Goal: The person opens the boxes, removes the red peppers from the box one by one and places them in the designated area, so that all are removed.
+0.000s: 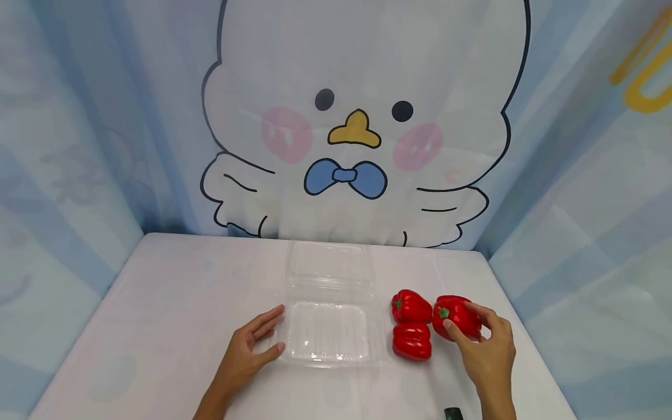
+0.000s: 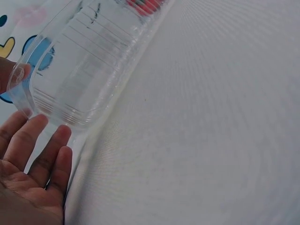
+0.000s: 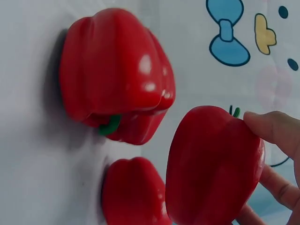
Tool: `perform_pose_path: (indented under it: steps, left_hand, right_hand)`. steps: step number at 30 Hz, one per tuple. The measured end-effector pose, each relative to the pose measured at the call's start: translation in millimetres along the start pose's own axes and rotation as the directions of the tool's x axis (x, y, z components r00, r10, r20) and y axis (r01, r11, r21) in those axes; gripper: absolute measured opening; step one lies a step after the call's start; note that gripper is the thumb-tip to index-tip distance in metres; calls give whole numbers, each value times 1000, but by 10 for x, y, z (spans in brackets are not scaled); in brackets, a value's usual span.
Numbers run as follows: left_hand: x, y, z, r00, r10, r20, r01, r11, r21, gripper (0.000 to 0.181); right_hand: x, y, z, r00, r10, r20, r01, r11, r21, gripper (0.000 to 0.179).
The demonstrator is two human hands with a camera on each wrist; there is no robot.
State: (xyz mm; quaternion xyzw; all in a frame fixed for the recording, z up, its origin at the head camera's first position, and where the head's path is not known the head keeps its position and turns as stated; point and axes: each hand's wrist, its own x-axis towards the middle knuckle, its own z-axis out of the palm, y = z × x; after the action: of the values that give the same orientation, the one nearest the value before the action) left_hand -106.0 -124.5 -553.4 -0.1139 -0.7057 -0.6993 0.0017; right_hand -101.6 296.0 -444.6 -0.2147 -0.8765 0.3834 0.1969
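My right hand (image 1: pixel 490 350) grips a red bell pepper (image 3: pixel 215 164) with a green stem, thumb on one side and fingers on the other. More red bell peppers rest close beside it, one (image 1: pixel 412 341) nearer me and one (image 1: pixel 412 306) farther back. An open clear plastic container (image 1: pixel 328 363) lies left of the peppers, its lid (image 1: pixel 329 262) folded back toward the curtain. At the container's left edge is my left hand (image 1: pixel 247 353), fingers extended and thumb apart. In the left wrist view its fingertips (image 2: pixel 37 121) are right at the clear rim.
A white table (image 1: pixel 173 291) stands against a curtain (image 1: pixel 357 70) printed with a cartoon chick in a blue bow tie. Blue-and-white fabric hangs on both sides. A small dark object (image 1: pixel 453 413) shows at the front edge, near my right forearm.
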Motion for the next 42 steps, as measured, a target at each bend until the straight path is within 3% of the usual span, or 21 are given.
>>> perform_pose_path:
  steps: [17,42]
  left_hand:
    - [1,9,-17,1000,13,0,-13,1000,13,66]
    - [48,-4,-2,999,51,-4,-51,999,-4,64]
  right_hand:
    - [54,250,-120,996,79,-41,-83,992,-96,68]
    - [93,530,-30,989,128,80,-110,973,-205,68]
